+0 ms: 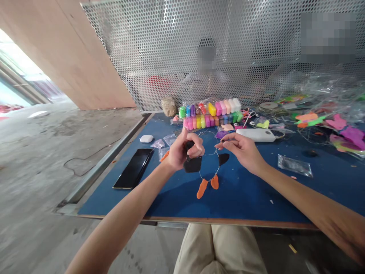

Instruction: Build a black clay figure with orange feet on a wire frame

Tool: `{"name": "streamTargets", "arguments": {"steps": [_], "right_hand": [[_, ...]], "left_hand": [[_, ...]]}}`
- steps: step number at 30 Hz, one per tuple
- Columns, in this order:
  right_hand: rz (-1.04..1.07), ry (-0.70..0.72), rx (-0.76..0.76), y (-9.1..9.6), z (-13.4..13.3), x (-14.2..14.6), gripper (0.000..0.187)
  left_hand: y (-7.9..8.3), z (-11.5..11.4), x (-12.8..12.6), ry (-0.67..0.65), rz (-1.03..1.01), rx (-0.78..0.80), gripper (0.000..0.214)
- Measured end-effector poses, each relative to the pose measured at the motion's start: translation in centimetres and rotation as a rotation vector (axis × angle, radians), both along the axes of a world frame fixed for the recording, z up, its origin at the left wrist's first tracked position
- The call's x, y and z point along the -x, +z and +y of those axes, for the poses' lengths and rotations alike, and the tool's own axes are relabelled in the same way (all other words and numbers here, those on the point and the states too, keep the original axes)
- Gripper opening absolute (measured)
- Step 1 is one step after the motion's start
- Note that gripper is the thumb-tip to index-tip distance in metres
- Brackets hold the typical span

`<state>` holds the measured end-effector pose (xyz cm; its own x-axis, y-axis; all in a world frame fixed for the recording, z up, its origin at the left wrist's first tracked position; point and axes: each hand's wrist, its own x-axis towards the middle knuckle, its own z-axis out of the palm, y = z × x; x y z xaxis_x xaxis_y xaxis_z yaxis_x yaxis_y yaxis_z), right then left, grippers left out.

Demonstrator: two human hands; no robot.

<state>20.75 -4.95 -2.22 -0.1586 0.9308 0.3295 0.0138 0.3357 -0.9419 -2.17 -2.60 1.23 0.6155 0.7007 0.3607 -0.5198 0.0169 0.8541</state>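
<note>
A thin wire outline [209, 154] of a figure lies on the blue table [245, 194], with two orange clay feet [207, 185] at its bottom and a black clay wing [223, 158] on its right side. My left hand [184, 150] is closed around a lump of black clay [192, 163] at the figure's left side. My right hand [242, 150] pinches a small dark bit of clay between thumb and fingers, just above the right wing.
Rows of coloured clay packs [212, 114] sit at the back by a perforated metal screen [216, 53]. A black phone [133, 173] and a white earbud case [146, 139] lie left. A white power bank [258, 134], empty clear bags [293, 165] and finished clay shapes [342, 133] lie right.
</note>
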Motion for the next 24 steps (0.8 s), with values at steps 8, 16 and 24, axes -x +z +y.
{"name": "streamTargets", "arguments": {"steps": [8,16,24], "right_hand": [[-0.118,0.098,0.121,0.1,-0.6,0.1,0.03],[0.047,0.095,0.239,-0.9,-0.8,1.1,0.028],[0.091,0.136,0.295,-0.9,-0.8,1.1,0.026]], "left_hand": [[-0.2,0.0,0.1,-0.055,-0.003,-0.087,0.064],[-0.6,0.2,0.1,0.003,0.05,-0.115,0.067],[-0.5,0.2,0.1,-0.001,0.061,-0.121,0.064]]}}
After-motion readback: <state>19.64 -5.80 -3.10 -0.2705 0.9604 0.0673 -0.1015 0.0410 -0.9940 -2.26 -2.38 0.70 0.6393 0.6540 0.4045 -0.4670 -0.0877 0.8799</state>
